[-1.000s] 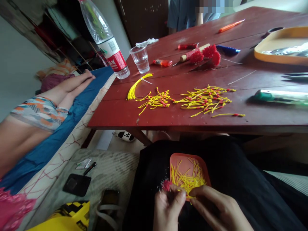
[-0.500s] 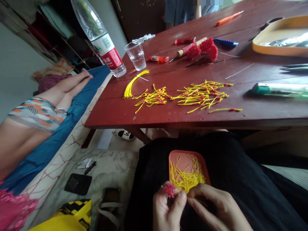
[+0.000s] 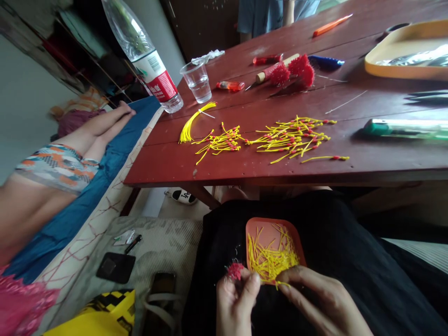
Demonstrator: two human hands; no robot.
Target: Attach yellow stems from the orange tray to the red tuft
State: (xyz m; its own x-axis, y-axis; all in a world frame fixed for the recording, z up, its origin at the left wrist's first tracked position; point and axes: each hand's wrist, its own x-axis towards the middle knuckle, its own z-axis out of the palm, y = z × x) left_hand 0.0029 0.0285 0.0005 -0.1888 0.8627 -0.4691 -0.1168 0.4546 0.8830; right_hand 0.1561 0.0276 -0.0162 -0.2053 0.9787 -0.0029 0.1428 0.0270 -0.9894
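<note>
At six o'clock the left hand pinches a fuzzy red tuft upright while the right hand nips one thin yellow strand, both over the lap so the shallow orange tray at twelve o'clock of them stays within reach. Farther off, on the red wooden table, lie loose red-tipped yellow strands (limp, wiry), finished red tufts and a clear plastic cup.

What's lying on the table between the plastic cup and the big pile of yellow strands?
In the head view, between the plastic cup and the big pile of yellow strands lie an orange lighter and a smaller pile of yellow strands.
</note>
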